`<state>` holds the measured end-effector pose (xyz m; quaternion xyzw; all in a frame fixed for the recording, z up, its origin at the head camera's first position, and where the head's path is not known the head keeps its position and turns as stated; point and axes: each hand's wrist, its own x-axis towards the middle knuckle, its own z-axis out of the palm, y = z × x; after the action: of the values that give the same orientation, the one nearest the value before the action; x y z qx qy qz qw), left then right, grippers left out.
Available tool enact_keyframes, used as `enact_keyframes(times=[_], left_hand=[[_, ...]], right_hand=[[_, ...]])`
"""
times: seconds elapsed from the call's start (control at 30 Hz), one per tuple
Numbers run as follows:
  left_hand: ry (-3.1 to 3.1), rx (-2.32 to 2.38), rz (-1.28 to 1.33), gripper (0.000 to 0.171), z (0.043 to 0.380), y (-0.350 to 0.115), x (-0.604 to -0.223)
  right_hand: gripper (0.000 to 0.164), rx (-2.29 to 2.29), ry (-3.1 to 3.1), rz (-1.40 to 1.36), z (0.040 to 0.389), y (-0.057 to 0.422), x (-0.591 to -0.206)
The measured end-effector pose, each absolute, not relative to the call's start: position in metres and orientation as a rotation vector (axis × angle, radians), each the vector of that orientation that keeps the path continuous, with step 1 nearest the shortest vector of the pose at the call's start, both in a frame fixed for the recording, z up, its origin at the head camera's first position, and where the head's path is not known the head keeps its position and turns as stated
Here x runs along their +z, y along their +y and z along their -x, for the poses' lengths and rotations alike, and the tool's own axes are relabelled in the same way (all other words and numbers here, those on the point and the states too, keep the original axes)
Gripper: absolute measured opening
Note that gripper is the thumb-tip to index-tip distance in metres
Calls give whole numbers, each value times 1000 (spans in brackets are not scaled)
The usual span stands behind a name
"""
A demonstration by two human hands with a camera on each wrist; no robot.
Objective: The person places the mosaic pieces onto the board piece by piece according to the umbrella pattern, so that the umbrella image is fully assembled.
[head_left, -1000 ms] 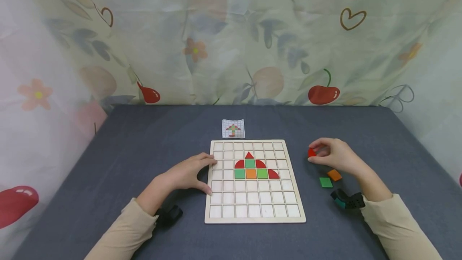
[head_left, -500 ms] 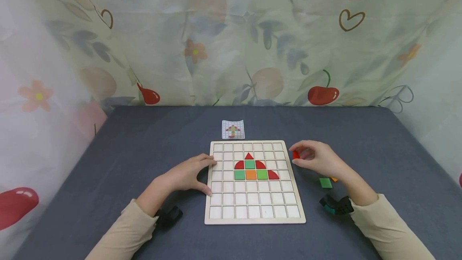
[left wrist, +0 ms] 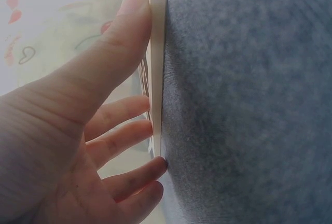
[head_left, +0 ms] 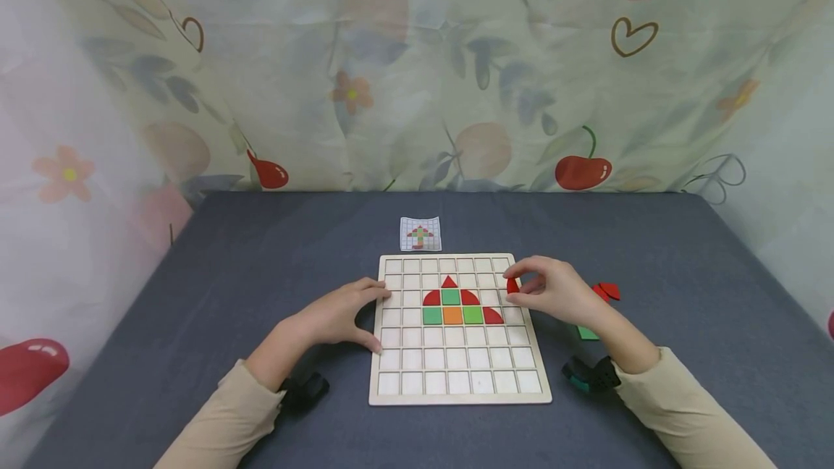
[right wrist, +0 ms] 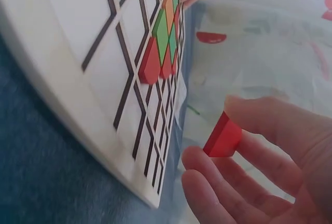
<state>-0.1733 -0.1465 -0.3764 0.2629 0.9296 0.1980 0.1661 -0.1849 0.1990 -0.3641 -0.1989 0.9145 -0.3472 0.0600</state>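
Observation:
A wooden grid board [head_left: 460, 389] lies on the table with several tiles in its cells: a red triangle [head_left: 448, 282], green squares [head_left: 473, 315], an orange square [head_left: 452, 315] and red quarter-round tiles [head_left: 493, 315]. My left hand [head_left: 335, 313] rests at the board's left edge. In the left wrist view its thumb and fingertips touch the rim, the fingers loosely spread. Between thumb and fingers my right hand [head_left: 550, 285] pinches a red quarter-round tile [right wrist: 226, 138], held above the board's right edge.
Behind the board lies a small card [head_left: 420, 234] printed with a coloured grid pattern. Loose red tiles [head_left: 609, 290] and a green square tile [head_left: 588, 334] lie right of the board, partly hidden by my right arm. A patterned curtain [head_left: 417, 93] hangs behind the table.
My right hand has carried the red tile leftward from beside the board to its right edge. Loose red tiles now show behind the right wrist; the loose orange tile is hidden. My left hand stays put.

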Motion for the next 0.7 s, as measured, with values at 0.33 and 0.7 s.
enact_keyframes(times=[0.33,0.7], left_hand=[[2647,575,-741,85,173,-147,-378],[2646,573,-742,84,173,-147,-377]], right_hand=[[32,-1120,2772,632,183,182,-363],[26,-1138,2689,743,186,163,-364]])
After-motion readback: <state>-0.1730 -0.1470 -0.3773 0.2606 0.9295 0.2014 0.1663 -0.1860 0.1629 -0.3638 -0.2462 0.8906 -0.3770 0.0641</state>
